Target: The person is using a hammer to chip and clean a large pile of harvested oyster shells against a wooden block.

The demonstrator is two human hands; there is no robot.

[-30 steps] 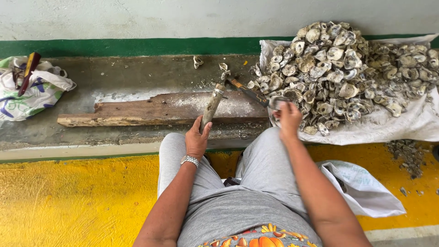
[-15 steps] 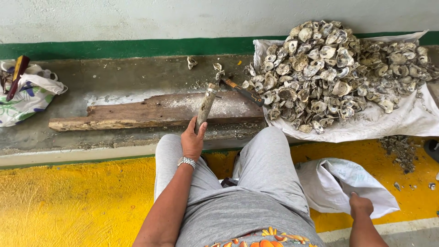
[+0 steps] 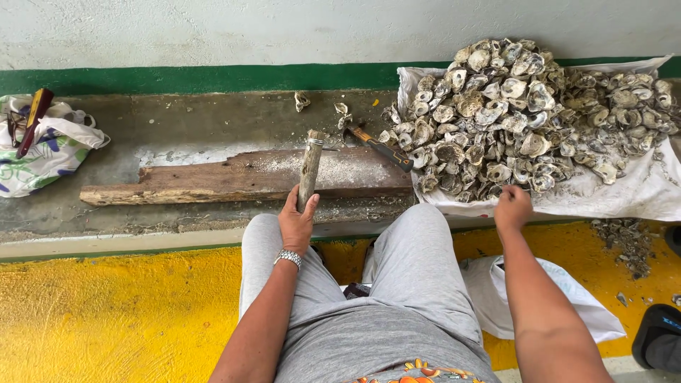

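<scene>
My left hand point(image 3: 296, 223) grips the lower end of a wooden tool handle point(image 3: 310, 164), which stands tilted with its top end over a worn wooden plank point(image 3: 227, 183). My right hand point(image 3: 512, 209) reaches to the near edge of a big pile of oyster shells point(image 3: 511, 106) lying on a white sheet point(image 3: 638, 195). Its fingers curl down among the nearest shells, and their tips are hidden. A second tool with a black and orange handle point(image 3: 383, 149) lies between the plank and the pile.
A printed cloth bag point(image 3: 46, 149) with a red-handled tool sits at the left on the concrete ledge point(image 3: 213, 117). A white bag point(image 3: 496, 291) lies on the yellow floor by my right leg. Shell debris point(image 3: 624, 237) and a dark shoe point(image 3: 660, 339) are at right.
My right hand dropped from the shell pile to the white bag on the floor, then came back up to the pile's near edge. My left hand has kept hold of the wooden handle.
</scene>
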